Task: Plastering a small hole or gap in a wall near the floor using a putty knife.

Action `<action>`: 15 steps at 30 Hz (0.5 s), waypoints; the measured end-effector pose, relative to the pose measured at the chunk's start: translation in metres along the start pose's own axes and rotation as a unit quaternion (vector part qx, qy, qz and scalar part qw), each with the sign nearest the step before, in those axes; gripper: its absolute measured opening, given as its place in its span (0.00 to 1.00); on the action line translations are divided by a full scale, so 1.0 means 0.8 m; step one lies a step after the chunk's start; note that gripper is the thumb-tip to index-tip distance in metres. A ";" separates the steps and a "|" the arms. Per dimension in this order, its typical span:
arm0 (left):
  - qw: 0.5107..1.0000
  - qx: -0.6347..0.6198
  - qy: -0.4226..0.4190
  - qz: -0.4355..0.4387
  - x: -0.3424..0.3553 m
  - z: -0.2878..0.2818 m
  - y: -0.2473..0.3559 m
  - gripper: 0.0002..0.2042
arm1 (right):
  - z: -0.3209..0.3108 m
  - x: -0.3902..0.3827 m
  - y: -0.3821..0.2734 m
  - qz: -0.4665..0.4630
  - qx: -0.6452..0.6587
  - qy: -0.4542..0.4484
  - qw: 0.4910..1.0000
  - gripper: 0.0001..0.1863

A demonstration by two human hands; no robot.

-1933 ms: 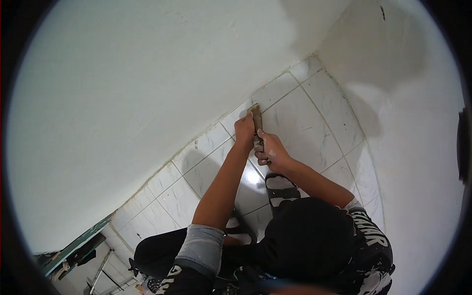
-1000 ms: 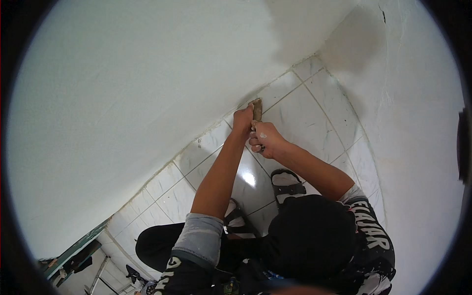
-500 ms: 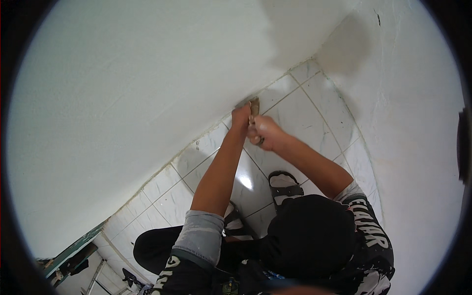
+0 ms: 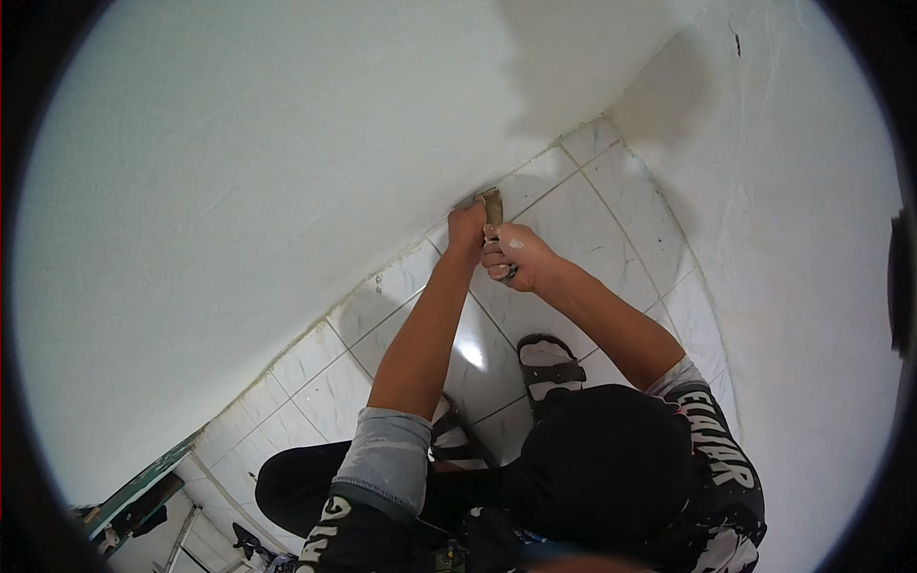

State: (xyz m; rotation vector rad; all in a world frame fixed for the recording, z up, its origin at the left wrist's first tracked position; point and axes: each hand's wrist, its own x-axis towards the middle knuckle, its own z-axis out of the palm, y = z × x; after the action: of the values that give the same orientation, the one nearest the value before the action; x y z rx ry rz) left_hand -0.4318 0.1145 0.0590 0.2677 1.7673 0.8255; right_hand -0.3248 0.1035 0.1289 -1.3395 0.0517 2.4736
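Observation:
My right hand [image 4: 517, 256] is closed around the handle of a putty knife [image 4: 493, 207]. Its flat, brownish blade points away from me, toward the seam where the white wall [image 4: 287, 162] meets the tiled floor [image 4: 564, 244]. White smears show on the back of this hand. Just left of the blade, my left hand [image 4: 466, 229] is closed low against the wall. A thin grey flat edge shows beyond its fingers, but what it holds is mostly hidden. The two hands are close together, and the blade lies beside the left fingers.
A second white wall [image 4: 802, 239] rises on the right and meets the first at a far corner. Rough residue runs along the tile edge. My sandalled foot [image 4: 550, 368] stands behind the hands. At lower left are a green-edged shelf [image 4: 143, 506] and a metal frame [image 4: 183, 540].
The putty knife's blade has tilted slightly beside my left hand. My right hand, blurred before, now shows sharply. Both hands remain in nearly the same place, and the view has shifted a little.

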 end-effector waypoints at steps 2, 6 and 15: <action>1.000 -0.002 0.000 0.000 -0.002 0.001 -0.001 0.20 | -0.001 -0.002 0.002 -0.026 -0.026 -0.011 0.999 0.10; 1.000 0.019 0.000 -0.013 -0.004 -0.001 -0.003 0.21 | -0.001 -0.004 0.010 -0.004 -0.003 0.009 1.000 0.10; 0.999 0.034 -0.001 0.036 0.000 0.005 -0.011 0.23 | -0.019 0.002 -0.005 0.013 -0.005 -0.013 1.000 0.11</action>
State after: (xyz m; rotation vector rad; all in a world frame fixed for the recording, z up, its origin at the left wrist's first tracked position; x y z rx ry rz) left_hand -0.4260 0.1094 0.0528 0.3803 1.7950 0.8169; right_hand -0.3123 0.1051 0.1197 -1.3181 0.0518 2.5148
